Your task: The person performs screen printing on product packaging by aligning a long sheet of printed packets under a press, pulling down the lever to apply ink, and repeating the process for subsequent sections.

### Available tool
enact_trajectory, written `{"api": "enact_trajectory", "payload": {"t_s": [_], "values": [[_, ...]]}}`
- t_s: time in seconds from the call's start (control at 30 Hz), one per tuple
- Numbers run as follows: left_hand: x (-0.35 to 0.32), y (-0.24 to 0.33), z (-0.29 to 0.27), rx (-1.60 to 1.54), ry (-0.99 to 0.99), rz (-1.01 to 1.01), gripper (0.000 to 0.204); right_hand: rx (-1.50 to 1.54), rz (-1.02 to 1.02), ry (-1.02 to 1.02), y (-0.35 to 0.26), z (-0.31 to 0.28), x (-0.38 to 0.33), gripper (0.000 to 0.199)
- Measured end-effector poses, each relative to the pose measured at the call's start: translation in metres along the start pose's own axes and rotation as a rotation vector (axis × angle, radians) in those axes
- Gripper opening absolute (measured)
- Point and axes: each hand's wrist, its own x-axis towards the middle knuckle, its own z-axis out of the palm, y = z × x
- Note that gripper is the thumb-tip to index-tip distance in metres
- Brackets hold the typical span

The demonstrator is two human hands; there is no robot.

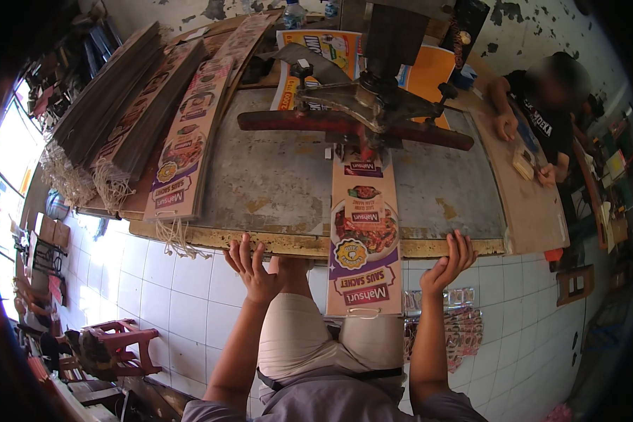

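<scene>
A long printed cardboard strip (pixel 363 246) in pink, white and purple lies down the middle of the metal-topped table (pixel 274 190). Its near end, with a wire loop (pixel 364 311), overhangs the front edge above my lap. The far part passes under the red bar (pixel 295 121) of a heavy metal press (pixel 373 105). To the strip's left, my left hand (pixel 253 273) is at the table's front edge, fingers spread and holding nothing. My right hand (pixel 449 264) touches the same edge on the other side, fingers stretched out, thumb apart. Neither hand touches the strip.
Stacks of similar strips (pixel 186 151) with strings (pixel 176 239) lie at the left. A co-worker (pixel 541 105) sits at the right, hands near a wooden block (pixel 522 162). Printed sachets (pixel 446 330) lie on the tiled floor below; a red stool (pixel 123 344) stands at lower left.
</scene>
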Motion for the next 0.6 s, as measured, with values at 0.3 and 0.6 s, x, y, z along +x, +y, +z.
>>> {"api": "enact_trajectory", "payload": {"t_s": [0.3, 0.6], "values": [[0.0009, 0.0032, -0.0004, 0.009, 0.011, -0.02, 0.073, 0.0, 0.015, -0.017, -0.0018, -0.0013, 0.0002, 0.054], [0.0001, 0.0032, -0.0012, 0.02, -0.008, -0.035, 0.074, 0.019, 0.027, -0.022, -0.0011, -0.0012, -0.0011, 0.055]]}}
